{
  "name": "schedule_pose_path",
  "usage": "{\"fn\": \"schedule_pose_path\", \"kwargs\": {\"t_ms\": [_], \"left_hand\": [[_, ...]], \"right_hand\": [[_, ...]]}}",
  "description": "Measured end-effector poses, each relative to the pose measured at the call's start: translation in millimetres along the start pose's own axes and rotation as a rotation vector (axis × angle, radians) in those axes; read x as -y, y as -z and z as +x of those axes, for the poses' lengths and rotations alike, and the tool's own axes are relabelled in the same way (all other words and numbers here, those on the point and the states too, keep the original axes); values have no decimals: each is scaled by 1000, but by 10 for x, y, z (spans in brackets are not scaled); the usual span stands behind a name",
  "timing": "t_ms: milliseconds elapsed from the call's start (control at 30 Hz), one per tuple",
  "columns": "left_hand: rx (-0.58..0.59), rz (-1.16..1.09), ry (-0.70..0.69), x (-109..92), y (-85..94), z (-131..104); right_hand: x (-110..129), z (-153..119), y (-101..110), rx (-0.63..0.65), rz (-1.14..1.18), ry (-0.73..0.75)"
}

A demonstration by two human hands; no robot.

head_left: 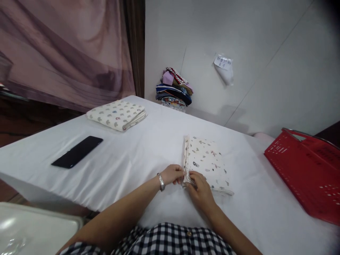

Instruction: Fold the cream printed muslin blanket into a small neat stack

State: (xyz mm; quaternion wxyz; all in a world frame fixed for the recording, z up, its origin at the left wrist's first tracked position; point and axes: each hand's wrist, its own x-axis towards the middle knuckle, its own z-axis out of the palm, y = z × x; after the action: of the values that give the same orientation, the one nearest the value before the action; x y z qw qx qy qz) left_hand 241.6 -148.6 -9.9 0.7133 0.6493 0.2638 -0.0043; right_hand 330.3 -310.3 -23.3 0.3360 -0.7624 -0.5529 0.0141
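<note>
A folded white cloth with small brown and grey prints [208,161] lies on the white-covered table [156,141] in front of me. My left hand [172,174], with a silver bracelet at the wrist, pinches the near end of its layered left edge. Right beside it, my right hand [199,186] grips the same near-left corner between thumb and fingers. Another folded cloth, cream with grey mushroom-like prints [115,114], rests at the far left of the table, away from both hands.
A black phone-like slab [77,152] lies on the left. The red plastic basket [308,170] occupies the right side. Beyond the table's far edge is a stack of folded clothes [174,90]. At lower left stands a white lidded surface [37,226].
</note>
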Motion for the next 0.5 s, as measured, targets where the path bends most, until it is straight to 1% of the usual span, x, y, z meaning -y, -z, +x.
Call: {"fn": "schedule_pose_path", "kwargs": {"t_ms": [100, 233, 367, 433, 500], "left_hand": [[-6, 39, 12, -36, 20, 41], [-121, 226, -16, -127, 90, 141], [-196, 273, -58, -217, 136, 316], [-218, 288, -68, -245, 134, 421], [-233, 302, -61, -259, 120, 518]], "right_hand": [[8, 9, 35, -24, 69, -32], [9, 18, 52, -26, 108, -38], [-8, 25, 43, -46, 161, -28], [-20, 25, 37, -82, 193, -27], [-31, 20, 35, -154, 247, -61]]}}
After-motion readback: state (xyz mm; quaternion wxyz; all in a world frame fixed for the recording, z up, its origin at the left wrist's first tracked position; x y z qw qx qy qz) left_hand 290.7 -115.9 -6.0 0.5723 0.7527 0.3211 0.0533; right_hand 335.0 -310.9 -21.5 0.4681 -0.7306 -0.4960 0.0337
